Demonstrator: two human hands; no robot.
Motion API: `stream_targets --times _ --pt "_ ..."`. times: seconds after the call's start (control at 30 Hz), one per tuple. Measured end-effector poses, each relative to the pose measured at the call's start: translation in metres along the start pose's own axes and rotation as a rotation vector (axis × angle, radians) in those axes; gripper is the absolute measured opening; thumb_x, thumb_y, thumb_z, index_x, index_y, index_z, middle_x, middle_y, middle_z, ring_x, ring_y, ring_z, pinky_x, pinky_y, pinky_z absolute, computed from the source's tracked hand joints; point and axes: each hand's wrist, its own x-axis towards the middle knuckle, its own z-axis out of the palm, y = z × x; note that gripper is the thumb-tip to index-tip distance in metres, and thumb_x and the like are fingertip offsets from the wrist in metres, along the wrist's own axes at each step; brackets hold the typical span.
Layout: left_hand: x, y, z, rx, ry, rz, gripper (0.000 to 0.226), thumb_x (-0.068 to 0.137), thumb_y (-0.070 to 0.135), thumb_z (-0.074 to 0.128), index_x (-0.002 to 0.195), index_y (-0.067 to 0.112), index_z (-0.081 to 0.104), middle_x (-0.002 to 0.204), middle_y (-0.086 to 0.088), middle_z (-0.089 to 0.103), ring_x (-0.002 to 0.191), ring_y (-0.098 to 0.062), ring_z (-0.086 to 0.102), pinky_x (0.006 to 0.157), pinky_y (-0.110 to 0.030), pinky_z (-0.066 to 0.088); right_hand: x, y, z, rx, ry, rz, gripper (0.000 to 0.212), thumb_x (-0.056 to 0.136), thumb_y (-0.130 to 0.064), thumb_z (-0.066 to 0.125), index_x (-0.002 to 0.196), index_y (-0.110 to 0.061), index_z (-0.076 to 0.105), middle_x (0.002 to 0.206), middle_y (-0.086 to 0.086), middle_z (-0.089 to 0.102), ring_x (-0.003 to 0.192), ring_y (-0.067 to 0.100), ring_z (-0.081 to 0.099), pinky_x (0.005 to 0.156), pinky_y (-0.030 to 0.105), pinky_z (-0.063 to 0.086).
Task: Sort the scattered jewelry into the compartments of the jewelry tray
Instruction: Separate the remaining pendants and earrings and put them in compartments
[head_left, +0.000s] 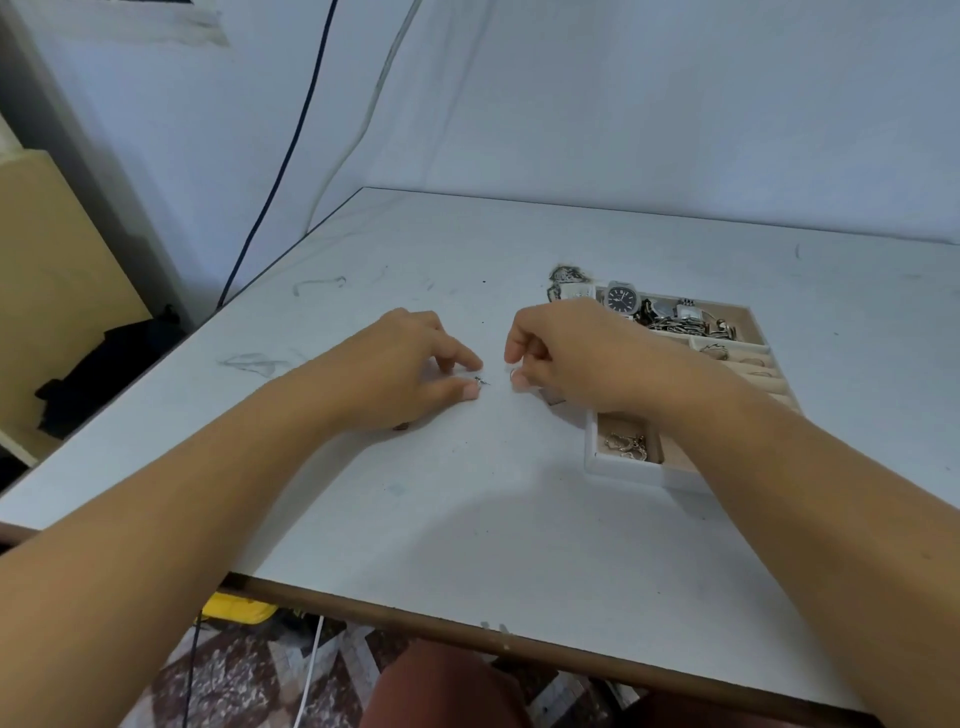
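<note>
small metal piece (481, 381) sits mid-surface, left of the jewelry tray (623, 467), at the tips of the left grip (410, 369); thumb and forefinger look closed on it in a pinch, other fingers curled; right grip (563, 353) is just beside it, fingers curled in; something pale at its thumb tip is too small to call, so can't tell whether it holds anything; handling guess: piece is tiny, very light, rigid metal, likely with a thin post or hook (blurred, can't confirm), so a push would skid it on the smooth top rather than lift it; take it by the thicker body with fingertip pads, light squeeze, not by the thin end; easy to drop and lose; tray has white walls and beige lining; far compartment piled with watches (623, 300), ring rolls (748, 371) in the middle, near-left compartment holds silver charms (626, 447); chain heap (565, 274) lies outside, by the tray's far-left corner; surface (467, 519) is pale laminate, scuffed and pen-marked, brown edge on the near side, flat, no lip to stop a rolling piece; room: pale wall (623, 104) behind, dark cable (291, 156) and a lighter cable (384, 78) hanging at far left, beige board (57, 249) at left, patterned floor tiles (249, 675) below the near edge
</note>
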Motion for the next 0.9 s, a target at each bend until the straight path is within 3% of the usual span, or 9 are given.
stream_targets --times 0.1,0.23,0.3,0.4,0.47,0.6,0.73,0.9 --pt "0.005 0.001 -0.002 -0.034 -0.064 -0.003 0.021 0.083 0.052 0.059 0.104 0.049 0.062 0.093 0.019 0.053 0.097 -0.004 0.043 0.082 -0.024 0.034 -0.001 0.0 0.001 -0.036 -0.007 -0.009 0.008 0.085 -0.019 0.064 0.093 -0.019 0.063 0.069 -0.015 0.052 0.075 0.01 0.053 0.07 0.026 0.046" --pt "0.003 0.006 -0.004 -0.07 -0.044 -0.011 0.012 0.083 0.045 0.064 0.094 0.041 0.064 0.092 0.019 0.059 0.094 0.002 0.049 0.08 -0.021 0.037 -0.001 0.0 -0.001 -0.02 0.019 -0.044 0.006 0.084 -0.018 0.065 0.09 -0.018 0.064 0.065 -0.015 0.052 0.065 0.0 0.05 0.064 0.021 0.043" --pt "0.001 0.012 -0.005 -0.134 -0.015 -0.02 0.009 0.083 0.038 0.068 0.091 0.035 0.065 0.086 0.018 0.063 0.075 0.013 0.053 0.068 -0.01 0.038 -0.003 0.001 -0.005 -0.019 0.031 -0.067 0.005 0.085 -0.019 0.064 0.09 -0.018 0.064 0.068 -0.015 0.054 0.064 -0.002 0.05 0.062 0.016 0.042" --pt "-0.002 0.024 -0.005 -0.204 0.047 -0.015 0.007 0.083 0.031 0.071 0.088 0.028 0.067 0.081 0.013 0.066 0.053 0.014 0.051 0.054 -0.004 0.037 -0.01 0.005 -0.011 -0.016 0.053 -0.077 0.002 0.087 -0.021 0.063 0.087 -0.023 0.063 0.072 -0.016 0.056 0.067 -0.002 0.054 0.061 0.017 0.044" --pt "-0.002 0.033 -0.004 -0.225 0.094 0.012 0.005 0.083 0.031 0.07 0.088 0.031 0.068 0.08 0.015 0.066 0.059 0.012 0.053 0.056 -0.006 0.039 -0.019 0.012 -0.017 -0.035 0.088 -0.083 0.003 0.087 -0.022 0.062 0.086 -0.025 0.062 0.075 -0.017 0.057 0.073 -0.002 0.055 0.062 0.015 0.041" --pt "0.004 0.055 0.0 -0.25 0.113 0.092 0.008 0.083 0.038 0.067 0.091 0.037 0.068 0.083 0.018 0.068 0.08 -0.003 0.061 0.068 -0.016 0.045 -0.046 0.03 -0.03 -0.124 0.165 -0.072 0.002 0.088 -0.026 0.06 0.088 -0.027 0.061 0.082 -0.017 0.056 0.074 0.003 0.047 0.065 -0.003 0.031" --pt "0.013 0.083 0.003 -0.291 0.131 0.185 0.007 0.084 0.035 0.067 0.091 0.033 0.068 0.081 0.018 0.068 0.083 0.0 0.06 0.069 -0.01 0.042 -0.076 0.059 -0.035 -0.077 0.248 -0.074 0.002 0.085 -0.022 0.064 0.086 -0.024 0.065 0.078 -0.016 0.06 0.071 -0.005 0.051 0.064 0.007 0.036" --pt "0.018 0.102 0.018 -0.349 0.202 0.276 0.008 0.085 0.028 0.068 0.093 0.028 0.068 0.079 0.018 0.067 0.083 0.002 0.06 0.072 -0.006 0.039 -0.109 0.089 -0.03 0.016 0.341 -0.051 0.004 0.084 -0.021 0.066 0.082 -0.025 0.064 0.074 -0.014 0.062 0.075 0.004 0.056 0.066 0.016 0.044"
